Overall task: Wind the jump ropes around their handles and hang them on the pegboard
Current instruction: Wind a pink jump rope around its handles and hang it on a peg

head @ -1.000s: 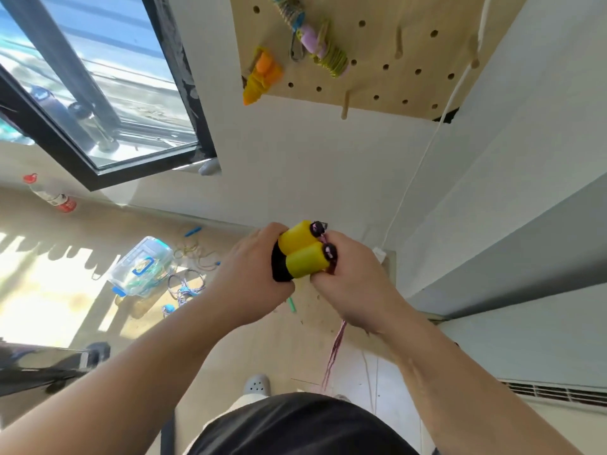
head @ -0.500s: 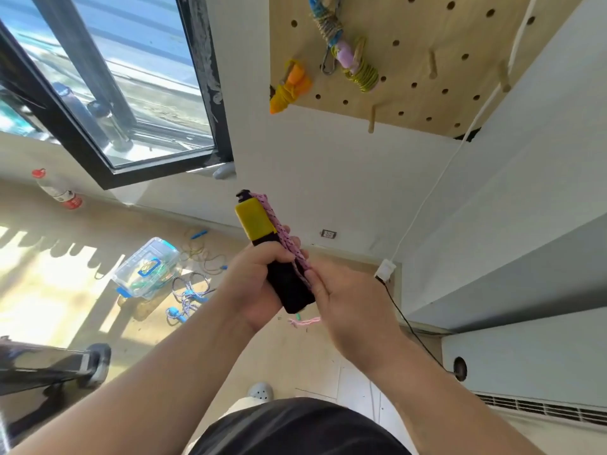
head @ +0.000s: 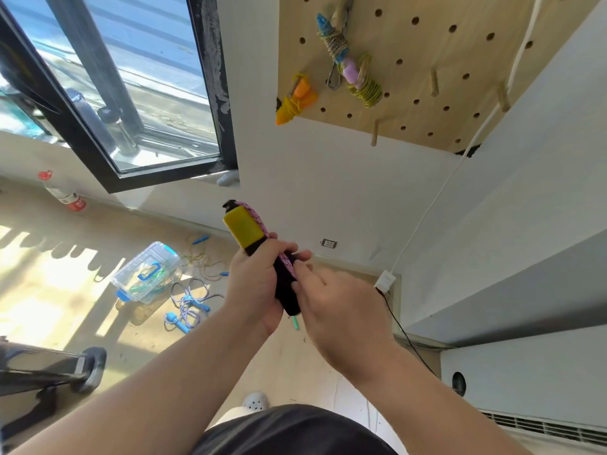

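The handles (head: 243, 229) were gripped in the left hand (head: 253, 284), yellow ends above the grip; the pink rope (head: 255, 217) was pinched beside it by the right hand (head: 331, 300). Turns were best laid taut, touching.

A plain black top (head: 289, 431) fills the bottom centre of the frame, its edge rounded. Just above it, to the left, shows a strip of pale cream trouser leg (head: 230, 418) and the toe of a white clog (head: 255, 400) dotted with small round holes. The arms are bare from the left hand (head: 254, 290) and right hand (head: 335, 303) down to the lower edge.
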